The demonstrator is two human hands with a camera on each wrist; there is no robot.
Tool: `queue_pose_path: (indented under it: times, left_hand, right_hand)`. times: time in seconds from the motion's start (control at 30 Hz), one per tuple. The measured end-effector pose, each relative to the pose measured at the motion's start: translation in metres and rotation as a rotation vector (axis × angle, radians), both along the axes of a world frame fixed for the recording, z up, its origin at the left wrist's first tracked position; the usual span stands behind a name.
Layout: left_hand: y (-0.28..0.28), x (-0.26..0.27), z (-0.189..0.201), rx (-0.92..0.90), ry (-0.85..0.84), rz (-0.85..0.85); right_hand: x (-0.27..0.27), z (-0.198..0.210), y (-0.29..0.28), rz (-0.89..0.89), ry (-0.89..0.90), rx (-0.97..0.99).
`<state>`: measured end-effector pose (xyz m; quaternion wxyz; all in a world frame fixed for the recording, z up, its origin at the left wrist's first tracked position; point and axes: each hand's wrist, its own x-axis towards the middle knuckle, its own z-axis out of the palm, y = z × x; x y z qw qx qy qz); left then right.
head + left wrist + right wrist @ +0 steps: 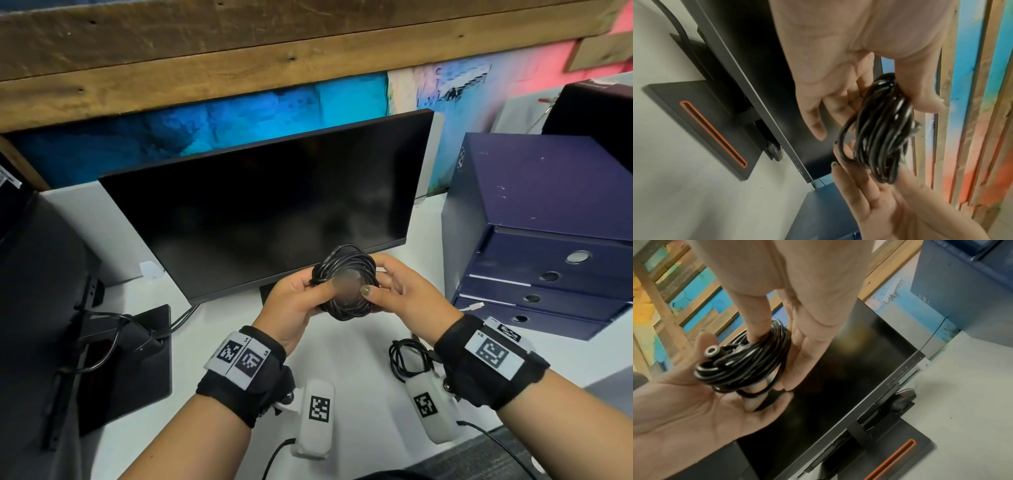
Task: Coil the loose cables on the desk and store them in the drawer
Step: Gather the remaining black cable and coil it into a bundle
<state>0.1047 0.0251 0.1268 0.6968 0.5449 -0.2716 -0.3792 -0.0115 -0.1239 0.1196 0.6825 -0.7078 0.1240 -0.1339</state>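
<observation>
Cable: a black cable point(346, 281) wound into a tight round coil, held in the air above the white desk point(359, 356), in front of the lower edge of the dark monitor point(260, 205).
Left hand: the left hand point(294, 301) grips the coil's left side, thumb pressed on the front face and fingers behind it; the left wrist view shows the thumb point(925, 97) pinching the strands against the fingers.
Right hand: the right hand point(407, 294) holds the coil's right side, thumb on the front, fingers stretched along the back; the right wrist view shows one finger point(756, 321) pressing into the loops.
Plug: a round barrel end point(711, 352) sticks out of the coil's top.
Second cable: another black cable point(409, 358) lies loosely looped on the desk, below the right wrist.
Drawers: a dark blue drawer unit point(548, 240) stands to the right on the desk, its three visible drawers pushed in; a white cable end point(474, 306) pokes out near the lowest one.
</observation>
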Motion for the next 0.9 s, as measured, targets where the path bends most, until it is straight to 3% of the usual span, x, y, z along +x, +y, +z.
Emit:
queue_pose_path:
  times: [0.17, 0.33, 0.67, 0.9]
  left_hand:
    - [0.005, 0.011, -0.008, -0.008, 0.056, -0.105]
    - [0.005, 0.01, -0.016, 0.152, -0.113, -0.15]
    - [0.003, 0.004, -0.034, 0.24, 0.064, -0.179]
    - [-0.014, -0.006, -0.047, 0.332, 0.031, -0.127]
  right_hand:
    - [-0.004, -0.005, 0.004, 0.017, 0.026, -0.103]
    - [-0.009, -0.01, 0.001, -0.024, 0.049, -0.147]
    - [-0.021, -0.031, 0.001, -0.085, 0.183, -0.125]
    - [-0.035, -0.039, -0.007, -0.153, 0.19, -0.019]
